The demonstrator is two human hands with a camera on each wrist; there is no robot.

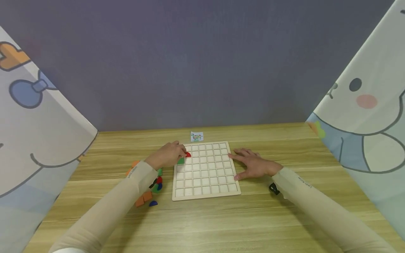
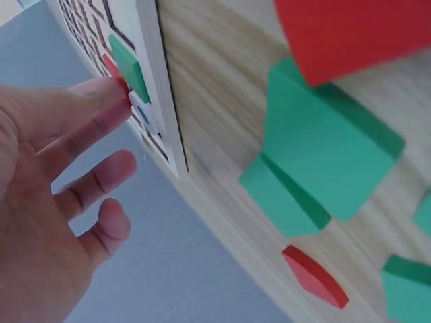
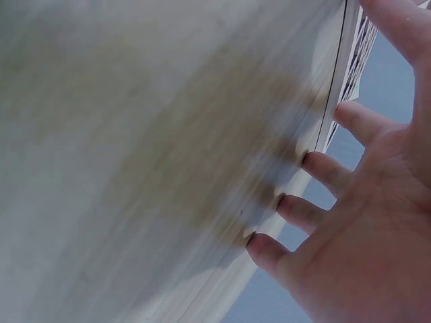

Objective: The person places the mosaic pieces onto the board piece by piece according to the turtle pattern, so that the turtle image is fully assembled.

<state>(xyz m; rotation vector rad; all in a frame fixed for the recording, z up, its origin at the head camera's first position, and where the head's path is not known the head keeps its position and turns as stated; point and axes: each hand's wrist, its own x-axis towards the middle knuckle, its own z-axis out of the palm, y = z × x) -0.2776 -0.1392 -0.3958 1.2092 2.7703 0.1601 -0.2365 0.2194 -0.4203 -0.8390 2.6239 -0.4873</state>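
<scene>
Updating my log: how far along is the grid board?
Done: a green piece sits on the grid board, at its left side. In hand: the left fingers appear to pinch a red piece near it. Remaining: most visible cells look bare; orange blocks and a blue half-round lie loose on the table.

Left hand (image 2: 40, 208) pinching a red piece (image 2: 110, 66), green block (image 2: 128, 67) just beside it on a gridded board (image 2: 159, 81), loose blocks (image 2: 326, 148) on the table (image 2: 215, 121) to the left
</scene>
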